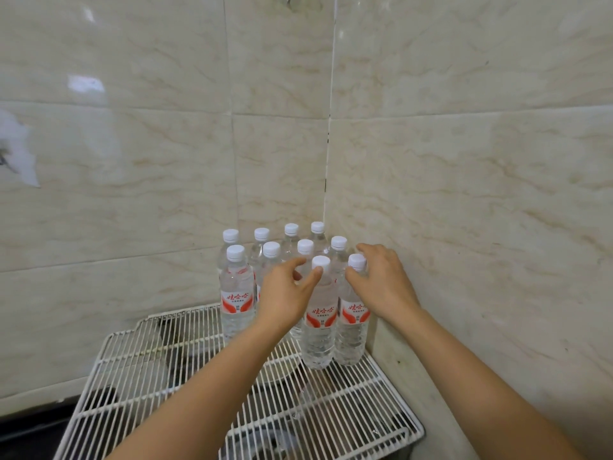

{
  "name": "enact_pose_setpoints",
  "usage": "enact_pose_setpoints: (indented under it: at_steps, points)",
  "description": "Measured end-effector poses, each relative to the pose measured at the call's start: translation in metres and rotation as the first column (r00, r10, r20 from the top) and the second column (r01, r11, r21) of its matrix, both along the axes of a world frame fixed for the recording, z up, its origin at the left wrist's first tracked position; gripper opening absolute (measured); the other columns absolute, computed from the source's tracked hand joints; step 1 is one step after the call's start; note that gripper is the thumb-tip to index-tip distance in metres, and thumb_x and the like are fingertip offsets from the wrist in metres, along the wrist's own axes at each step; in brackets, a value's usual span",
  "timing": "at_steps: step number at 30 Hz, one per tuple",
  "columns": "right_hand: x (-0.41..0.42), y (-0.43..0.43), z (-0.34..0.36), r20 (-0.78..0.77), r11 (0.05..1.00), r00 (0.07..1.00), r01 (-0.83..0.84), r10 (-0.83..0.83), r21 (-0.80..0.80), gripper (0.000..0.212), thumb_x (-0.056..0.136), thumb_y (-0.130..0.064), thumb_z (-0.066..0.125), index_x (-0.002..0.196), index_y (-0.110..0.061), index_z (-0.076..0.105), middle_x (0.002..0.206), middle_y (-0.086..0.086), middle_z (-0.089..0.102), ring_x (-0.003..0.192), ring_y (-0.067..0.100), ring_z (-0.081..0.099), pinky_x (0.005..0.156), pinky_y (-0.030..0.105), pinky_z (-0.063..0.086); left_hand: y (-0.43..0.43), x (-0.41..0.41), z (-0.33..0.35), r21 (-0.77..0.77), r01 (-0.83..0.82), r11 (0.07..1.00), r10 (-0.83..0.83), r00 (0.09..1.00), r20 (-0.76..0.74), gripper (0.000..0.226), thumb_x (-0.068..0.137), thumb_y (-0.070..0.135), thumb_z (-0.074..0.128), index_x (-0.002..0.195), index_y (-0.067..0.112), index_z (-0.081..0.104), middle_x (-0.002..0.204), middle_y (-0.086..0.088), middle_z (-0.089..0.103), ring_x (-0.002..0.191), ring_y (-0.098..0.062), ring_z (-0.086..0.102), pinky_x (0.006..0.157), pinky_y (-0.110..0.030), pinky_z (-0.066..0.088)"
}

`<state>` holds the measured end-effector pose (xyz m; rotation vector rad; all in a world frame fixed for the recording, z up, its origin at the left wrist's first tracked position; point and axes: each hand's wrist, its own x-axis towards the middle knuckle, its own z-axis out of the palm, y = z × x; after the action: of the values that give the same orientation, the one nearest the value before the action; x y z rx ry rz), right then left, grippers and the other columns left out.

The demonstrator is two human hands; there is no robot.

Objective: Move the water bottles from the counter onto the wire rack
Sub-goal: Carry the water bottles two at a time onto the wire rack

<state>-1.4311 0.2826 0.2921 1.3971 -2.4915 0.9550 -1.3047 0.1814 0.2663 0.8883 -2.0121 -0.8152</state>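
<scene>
Upright at wire rack's (166,360) far right corner: middle bottle (318,317), cap touched by relaxed left hand (285,293); right bottle (353,327), neck clasped by right hand (381,283).

Two walls of glossy cream tile (132,167) with tan marble veining meet in a far corner, right of centre. The corner seam (329,141) runs down from the top edge and carries a few dark specks. Thin grout lines divide both walls into large slabs. On the far left a torn white patch (20,151) clings to the tile. Soft window reflections (84,83) gleam on the upper left wall. A shiny metal fitting (292,1) shows at the top edge, cut off. At the near left corner lies a dark surface (30,429).
</scene>
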Motion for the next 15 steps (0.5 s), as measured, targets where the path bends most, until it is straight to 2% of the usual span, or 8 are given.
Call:
enact_pose_setpoints:
  at_steps: [3,6,11,15]
  points:
    - [0.029,-0.003,0.003,-0.107,0.997,0.994,-0.038,0.030,-0.069,0.043,0.093,-0.030,0.049,0.134,-0.017,0.050,0.136,0.000,0.050,0.127,0.019,0.040,0.103,0.038,0.039,-0.005,0.030,-0.003,-0.072,-0.033,0.997,0.033,0.999,-0.008,0.046,0.089,0.047,0.054,0.124,0.017,0.059,0.105,-0.001,0.066,0.079,-0.006,0.063,0.074,-0.029,0.054]
    - [0.075,-0.021,0.005,-0.149,0.984,0.980,-0.149,0.134,-0.098,0.039,0.094,-0.026,0.049,0.131,-0.015,0.053,0.135,-0.001,0.050,0.128,0.018,0.037,0.102,0.031,0.030,-0.014,0.082,-0.001,-0.123,-0.091,0.988,0.094,0.996,0.012,0.035,0.090,0.039,0.055,0.116,0.017,0.063,0.107,0.001,0.060,0.072,-0.002,0.058,0.069,-0.024,0.046]
    - [0.186,-0.064,-0.014,-0.176,0.917,0.911,-0.390,0.372,-0.081,0.036,0.092,-0.024,0.053,0.125,-0.010,0.056,0.124,0.003,0.055,0.122,0.022,0.042,0.101,0.033,0.033,-0.035,0.209,-0.006,-0.153,-0.283,0.947,0.298,0.950,0.089,0.031,0.091,0.033,0.055,0.117,0.018,0.061,0.120,-0.005,0.057,0.101,-0.021,0.059,0.087,-0.030,0.045]
    - [0.306,-0.095,-0.050,-0.149,0.844,0.832,-0.534,0.534,0.043,0.046,0.091,-0.029,0.054,0.133,-0.010,0.050,0.133,0.007,0.053,0.128,0.025,0.040,0.107,0.036,0.033,-0.036,0.343,-0.023,-0.140,-0.430,0.892,0.450,0.875,0.179,0.034,0.094,0.031,0.051,0.122,0.015,0.058,0.128,-0.005,0.053,0.113,-0.023,0.055,0.089,-0.028,0.040]
